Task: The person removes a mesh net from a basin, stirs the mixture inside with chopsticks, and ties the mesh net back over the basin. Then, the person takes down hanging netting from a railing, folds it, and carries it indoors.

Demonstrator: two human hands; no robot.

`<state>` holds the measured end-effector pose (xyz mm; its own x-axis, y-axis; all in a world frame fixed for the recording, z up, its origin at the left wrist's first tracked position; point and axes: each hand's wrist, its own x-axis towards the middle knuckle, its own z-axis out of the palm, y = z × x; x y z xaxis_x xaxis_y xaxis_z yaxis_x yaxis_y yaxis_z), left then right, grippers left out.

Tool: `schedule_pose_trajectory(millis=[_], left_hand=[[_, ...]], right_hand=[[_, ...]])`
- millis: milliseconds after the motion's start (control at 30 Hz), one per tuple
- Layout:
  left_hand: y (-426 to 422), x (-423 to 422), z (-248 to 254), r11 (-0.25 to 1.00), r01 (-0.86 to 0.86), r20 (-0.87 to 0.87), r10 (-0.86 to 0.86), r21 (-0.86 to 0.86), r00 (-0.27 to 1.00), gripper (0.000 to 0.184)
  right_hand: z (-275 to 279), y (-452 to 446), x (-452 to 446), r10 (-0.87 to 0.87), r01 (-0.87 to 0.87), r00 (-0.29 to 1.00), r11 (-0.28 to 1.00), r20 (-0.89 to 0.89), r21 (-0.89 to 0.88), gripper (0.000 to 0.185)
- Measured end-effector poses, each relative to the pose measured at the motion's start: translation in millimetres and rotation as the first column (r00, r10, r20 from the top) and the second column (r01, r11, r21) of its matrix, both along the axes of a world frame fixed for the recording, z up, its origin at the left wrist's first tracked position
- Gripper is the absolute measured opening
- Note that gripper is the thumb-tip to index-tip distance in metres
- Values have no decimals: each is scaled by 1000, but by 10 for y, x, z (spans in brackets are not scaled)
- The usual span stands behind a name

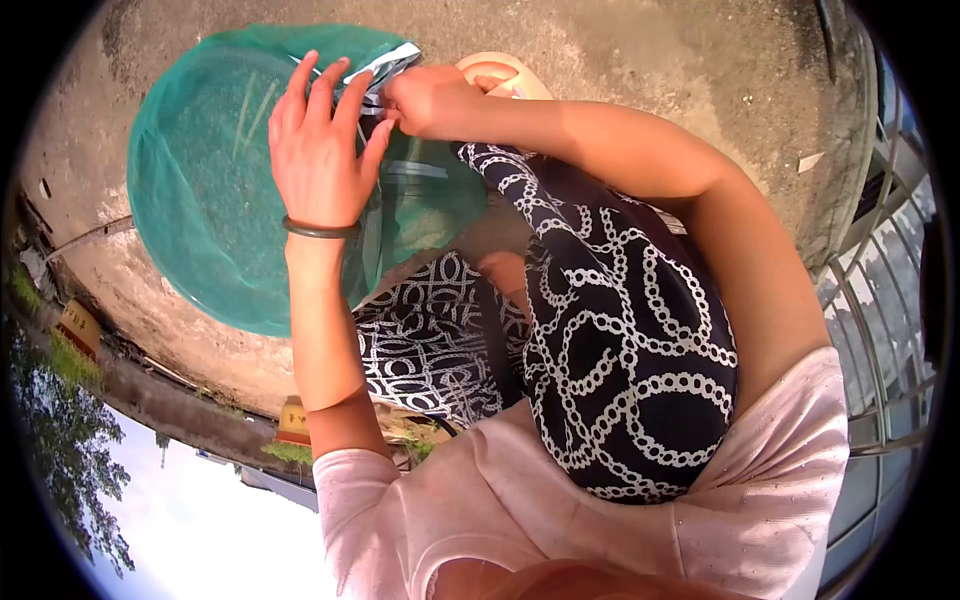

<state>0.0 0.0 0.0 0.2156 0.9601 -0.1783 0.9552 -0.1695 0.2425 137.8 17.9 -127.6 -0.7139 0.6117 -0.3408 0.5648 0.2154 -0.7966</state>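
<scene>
A green mesh net with a round frame lies over the ground at the left. My left hand rests on its upper part, back up and fingers spread, with a dark bracelet on the wrist. Beside it, my right hand is closed on a black and white strip at the net's edge. The right fingertips are partly hidden. My left thumb is close to the strip and the right fingers.
Black and white patterned trousers cover my bent legs. A peach slipper is just beyond my right hand. Concrete ground surrounds the net. Metal railings stand at the right, with plants at the left.
</scene>
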Motion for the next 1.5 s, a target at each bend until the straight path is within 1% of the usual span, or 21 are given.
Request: schedule_pose_trajectory(millis=[67,167,200,333,533,700,733,833,900,967,1000,1033,1067,1133,1200,1233,1267,1333,1367,1433,1500], left_hand=[[201,-132,-14,978,206,-149,-204,-3,967,38],[190,-147,-71,976,215,-103,-216,-24,971,34],[193,-153,-75,980,201,-75,-200,5,977,31],[200,-114,-108,982,187,-74,-186,12,980,29],[194,-94,-112,984,180,-70,-180,-13,981,27],[187,-80,-140,985,173,-75,-172,5,982,30],[186,-71,-135,985,173,-58,-172,15,983,31],[143,-24,-46,988,144,27,-146,52,989,33],[58,103,130,992,97,140,-108,80,984,33],[-123,332,368,997,70,330,-72,20,941,27],[-265,434,422,998,59,442,-40,-27,896,26],[-439,537,415,995,56,554,-1,-82,832,24],[-638,630,373,981,54,650,84,-188,755,25],[-979,811,279,882,-11,690,376,-471,619,22],[-1344,1036,-87,582,-191,574,813,-790,101,26],[-1489,1087,-260,374,-179,405,893,-910,-196,28],[-1555,1061,-425,288,-208,351,838,-935,-418,32],[-1534,942,-731,115,-197,227,580,-974,-782,39],[-1516,898,-835,141,-255,291,521,-957,-802,40],[-1456,835,-933,175,-370,409,390,-912,-825,41],[-1442,806,-984,254,-295,360,268,-921,-894,39]], right_hand=[[58,59,-47,52,-51,995,999,90,-9,26],[44,56,224,141,-153,985,979,96,132,25],[100,122,264,145,-155,981,986,125,67,25],[228,379,446,226,-246,962,961,152,125,20],[119,526,835,339,-407,858,907,385,109,26],[120,616,1038,257,-305,863,951,436,43,29],[142,641,1030,250,-298,871,953,423,51,30],[348,846,1023,75,-73,997,943,-6,-324,30],[541,1030,1008,-135,-33,962,810,-239,-585,30],[639,1166,962,-385,-74,845,601,-370,-795,30],[376,1045,612,0,-102,947,948,-321,-301,30],[119,923,261,198,-184,980,937,-19,297,32],[-60,743,121,116,-44,974,939,-192,342,29],[-258,631,-151,121,-138,967,988,-225,-62,32],[-163,711,-276,65,-126,986,894,-154,-429,31],[-128,727,-337,50,-106,993,798,-111,-594,30],[-335,630,-400,-92,-56,974,791,-208,-610,26],[-527,685,-404,-65,-71,983,722,-170,-689,23],[-603,711,-383,-49,-75,988,685,-148,-725,22],[-549,740,-349,-30,-30,994,853,-106,-521,19],[-445,782,-326,-36,38,999,937,11,-348,20]])
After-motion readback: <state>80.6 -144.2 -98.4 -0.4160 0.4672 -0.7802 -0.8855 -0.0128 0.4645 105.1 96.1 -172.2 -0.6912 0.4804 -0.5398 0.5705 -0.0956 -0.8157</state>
